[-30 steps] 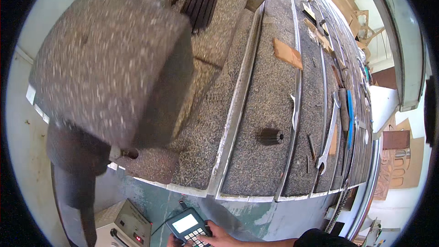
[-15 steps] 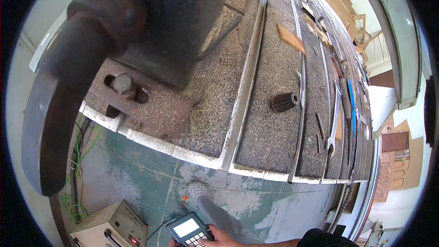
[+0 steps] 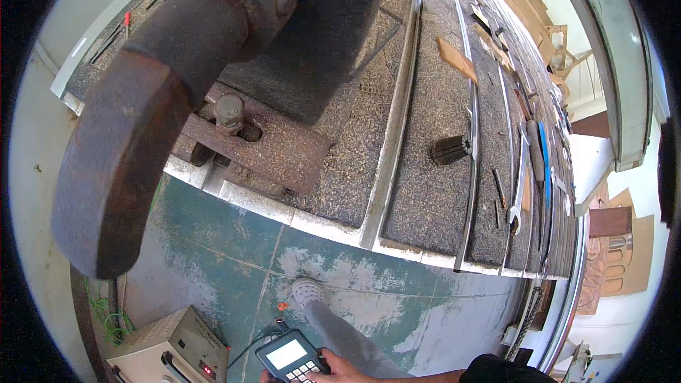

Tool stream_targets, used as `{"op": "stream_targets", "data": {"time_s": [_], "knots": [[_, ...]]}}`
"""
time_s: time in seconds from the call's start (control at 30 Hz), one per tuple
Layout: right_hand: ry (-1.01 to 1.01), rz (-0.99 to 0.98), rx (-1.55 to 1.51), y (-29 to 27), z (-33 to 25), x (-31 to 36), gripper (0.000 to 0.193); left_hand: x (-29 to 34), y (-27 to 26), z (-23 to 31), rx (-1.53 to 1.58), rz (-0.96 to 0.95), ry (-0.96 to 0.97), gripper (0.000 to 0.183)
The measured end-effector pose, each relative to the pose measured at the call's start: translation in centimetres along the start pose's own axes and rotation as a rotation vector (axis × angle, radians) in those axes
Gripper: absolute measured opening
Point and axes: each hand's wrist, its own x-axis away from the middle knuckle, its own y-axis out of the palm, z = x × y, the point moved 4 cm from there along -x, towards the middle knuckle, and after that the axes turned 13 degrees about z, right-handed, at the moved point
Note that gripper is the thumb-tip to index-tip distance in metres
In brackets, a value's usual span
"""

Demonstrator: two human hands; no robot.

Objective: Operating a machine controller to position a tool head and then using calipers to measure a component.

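Head view: one keypad controller (image 3: 289, 354) in two hands (image 3: 342, 368), one shoe (image 3: 307, 292)

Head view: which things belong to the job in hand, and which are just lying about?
In use:
handheld controller
right hand, holding it
left hand, at its left edge, mostly out of frame

Apparently lying about:
open-ended wrench
wooden block
dark ribbed cylinder
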Motion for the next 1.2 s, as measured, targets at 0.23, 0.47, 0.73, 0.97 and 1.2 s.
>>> {"op": "stream_targets", "data": {"time_s": [0.23,0.47,0.73,0.97,1.2], "knots": [[0.068,0.024,0.026,0.1,-1.9,0.8,0.052,-0.2,-1.0,-0.4,-0.011,0.041,0.044,0.057],[-0.048,0.04,0.069,-0.3,-1.0,1.5,0.056,0.1,-1.3,-0.3,-0.003,0.015,0.105,0.041],[-0.034,-0.032,-0.033,-1.4,-1.6,1.4,0.056,2.0,0.8,3.0,0.055,-0.114,0.011,0.068],[0.067,-0.034,-0.129,-3.3,-2.8,0.5,0.057,3.9,4.4,8.4,-0.103,0.008,-0.104,0.066],[-0.144,0.058,-0.107,-2.9,0.6,-1.8,0.06,5.0,6.9,11.7,-0.204,0.055,-0.102,0.061]]}}
